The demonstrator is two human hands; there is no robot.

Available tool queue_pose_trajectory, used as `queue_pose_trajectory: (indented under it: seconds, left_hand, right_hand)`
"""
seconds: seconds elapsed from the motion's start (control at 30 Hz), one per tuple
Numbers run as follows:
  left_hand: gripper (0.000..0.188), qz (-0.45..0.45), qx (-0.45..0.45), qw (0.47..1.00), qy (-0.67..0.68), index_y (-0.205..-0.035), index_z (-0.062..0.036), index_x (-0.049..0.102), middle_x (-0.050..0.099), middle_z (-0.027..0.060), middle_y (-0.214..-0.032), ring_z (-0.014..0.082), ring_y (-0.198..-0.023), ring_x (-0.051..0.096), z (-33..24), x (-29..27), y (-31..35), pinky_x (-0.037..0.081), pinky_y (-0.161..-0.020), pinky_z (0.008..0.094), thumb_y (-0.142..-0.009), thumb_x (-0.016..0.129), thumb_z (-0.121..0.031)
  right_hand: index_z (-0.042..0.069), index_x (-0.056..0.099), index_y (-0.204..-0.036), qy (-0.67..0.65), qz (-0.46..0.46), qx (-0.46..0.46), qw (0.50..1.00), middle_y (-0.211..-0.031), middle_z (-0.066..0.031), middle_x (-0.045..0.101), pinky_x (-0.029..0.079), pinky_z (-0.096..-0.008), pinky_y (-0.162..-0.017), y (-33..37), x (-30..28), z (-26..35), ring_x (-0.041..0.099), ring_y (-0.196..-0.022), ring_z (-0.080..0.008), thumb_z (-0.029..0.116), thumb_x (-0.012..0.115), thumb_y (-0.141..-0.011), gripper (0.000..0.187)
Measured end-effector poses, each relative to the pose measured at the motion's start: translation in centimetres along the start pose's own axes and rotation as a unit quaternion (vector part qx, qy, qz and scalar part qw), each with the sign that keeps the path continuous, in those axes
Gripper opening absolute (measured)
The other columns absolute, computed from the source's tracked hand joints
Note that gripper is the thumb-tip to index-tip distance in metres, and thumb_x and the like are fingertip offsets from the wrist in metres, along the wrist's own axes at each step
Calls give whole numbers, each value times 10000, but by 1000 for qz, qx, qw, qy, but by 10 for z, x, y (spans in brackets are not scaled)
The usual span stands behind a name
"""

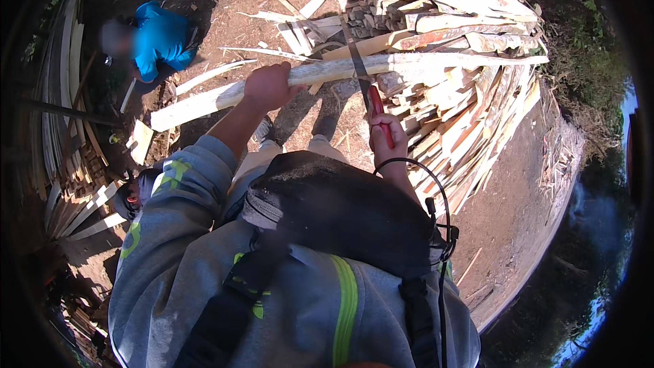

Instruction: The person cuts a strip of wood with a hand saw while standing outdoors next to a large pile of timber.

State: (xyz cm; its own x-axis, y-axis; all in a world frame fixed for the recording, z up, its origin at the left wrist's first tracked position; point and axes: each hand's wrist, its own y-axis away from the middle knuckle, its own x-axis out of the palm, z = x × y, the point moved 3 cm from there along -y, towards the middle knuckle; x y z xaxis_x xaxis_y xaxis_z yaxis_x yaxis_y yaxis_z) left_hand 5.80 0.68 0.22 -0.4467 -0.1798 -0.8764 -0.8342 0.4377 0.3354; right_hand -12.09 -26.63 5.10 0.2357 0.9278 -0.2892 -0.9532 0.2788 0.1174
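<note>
A long, pale plank (204, 97) with rough edges runs across in front of me, from the left toward the woodpile on the right. My left hand (269, 87) is closed over it left of the middle. In my right hand (389, 138) is a red-handled hand saw (377, 103), its fingers wrapped round the handle. The long narrow blade lies across the plank, pointing away from me. Its teeth are too small to make out.
A big heap of split wood and slabs (449, 119) fills the right and far right. At the far left a person in a blue top (162, 39) is low to the ground. More boards (68, 95) stand along the left edge. Loose offcuts (300, 34) lie on the dirt ahead.
</note>
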Motion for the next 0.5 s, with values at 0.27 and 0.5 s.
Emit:
queue_pose_trajectory:
  seconds: [0.27,0.5]
  left_hand:
    - [622,-15,18,999,33,-1254,-76,654,775,140,-1017,334,-979,775,-8,3,7,606,-851,490,-966,721,-624]
    - [628,13,4,999,33,-1246,-81,658,771,156,-1041,338,-976,775,7,1,-4,605,-863,485,-947,736,-628]
  right_hand:
    - [55,717,-1137,-37,-27,68,997,-750,65,571,365,-226,-555,-30,10,22,468,-610,-25,109,616,-1061,138]
    - [52,672,-1093,-44,-25,18,999,-754,28,584,356,-202,-553,26,-7,13,475,-600,-20,57,633,-1047,60]
